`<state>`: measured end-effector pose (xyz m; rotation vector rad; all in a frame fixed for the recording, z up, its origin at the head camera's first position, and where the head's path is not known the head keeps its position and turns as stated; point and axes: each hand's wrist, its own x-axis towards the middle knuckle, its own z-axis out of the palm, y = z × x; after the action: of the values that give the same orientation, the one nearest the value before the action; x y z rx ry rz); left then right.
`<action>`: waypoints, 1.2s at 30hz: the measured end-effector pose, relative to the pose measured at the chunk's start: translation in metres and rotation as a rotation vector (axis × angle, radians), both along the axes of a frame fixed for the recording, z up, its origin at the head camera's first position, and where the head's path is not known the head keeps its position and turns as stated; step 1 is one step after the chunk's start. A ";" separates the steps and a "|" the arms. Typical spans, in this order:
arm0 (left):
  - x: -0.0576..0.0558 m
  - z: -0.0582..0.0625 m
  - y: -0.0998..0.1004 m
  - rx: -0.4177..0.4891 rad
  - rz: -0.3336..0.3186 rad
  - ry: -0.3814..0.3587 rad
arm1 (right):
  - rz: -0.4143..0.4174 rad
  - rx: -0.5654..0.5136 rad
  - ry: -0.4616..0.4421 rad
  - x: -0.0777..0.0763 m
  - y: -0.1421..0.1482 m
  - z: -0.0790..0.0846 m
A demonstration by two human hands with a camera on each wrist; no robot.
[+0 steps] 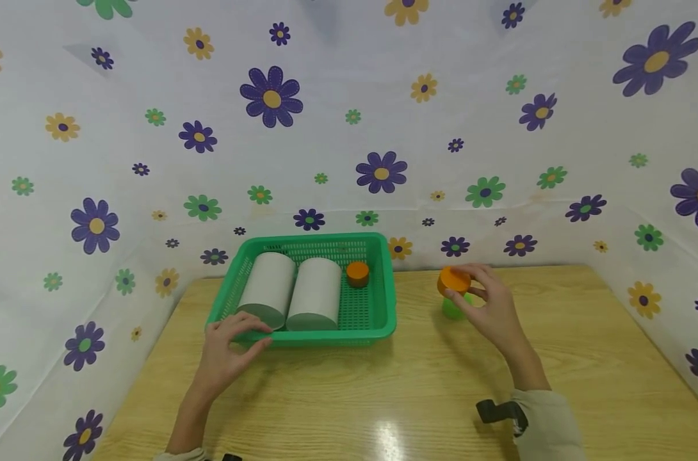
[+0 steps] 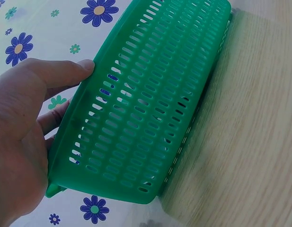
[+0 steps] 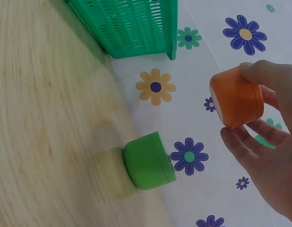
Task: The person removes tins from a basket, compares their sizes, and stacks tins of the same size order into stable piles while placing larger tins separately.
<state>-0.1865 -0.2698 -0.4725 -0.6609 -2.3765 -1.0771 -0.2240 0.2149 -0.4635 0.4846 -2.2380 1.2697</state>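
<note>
My left hand point(image 1: 227, 349) grips the front rim of a green plastic basket point(image 1: 386, 314) near its left corner. In the left wrist view, the thumb lies on the rim of the basket point(image 2: 136, 94) and the other fingers go behind it. With thumb and fingertips, my right hand point(image 1: 490, 310) pinches a small orange round container point(image 1: 454, 280). The right wrist view shows this orange container point(image 3: 236, 98) held apart from a similar green container point(image 3: 148, 161), which stands on the table. From the head, the green container point(image 1: 454, 308) is partly hidden below it.
Two large white cylinders point(image 1: 269, 285) lie side by side in the basket's left and middle. Another orange container point(image 1: 357, 274) sits at its back right. The wooden table point(image 1: 337, 397) ends at a flower-print cloth point(image 1: 326, 147) behind and at the sides.
</note>
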 end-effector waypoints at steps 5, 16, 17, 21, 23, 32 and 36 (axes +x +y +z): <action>0.001 0.000 -0.002 0.002 -0.001 0.012 | -0.017 0.005 -0.014 0.000 0.001 -0.002; 0.002 0.001 -0.001 0.006 0.000 0.014 | -0.070 -0.005 -0.066 -0.002 0.009 -0.014; 0.002 0.001 -0.001 0.006 0.000 0.014 | -0.070 -0.010 -0.063 -0.002 0.010 -0.015; 0.003 0.001 0.000 0.009 -0.005 0.012 | -0.071 -0.025 -0.061 -0.003 0.012 -0.019; 0.003 0.001 0.000 0.011 -0.006 0.011 | -0.072 -0.030 -0.062 -0.003 0.013 -0.020; 0.001 0.000 0.000 0.015 -0.018 0.010 | -0.105 -0.053 -0.082 0.000 0.016 -0.022; 0.001 -0.001 0.001 0.017 -0.020 0.008 | -0.102 -0.066 -0.100 0.008 0.010 -0.012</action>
<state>-0.1852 -0.2692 -0.4731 -0.6834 -2.3556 -1.1001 -0.2161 0.2251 -0.4753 0.2843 -2.2630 1.3371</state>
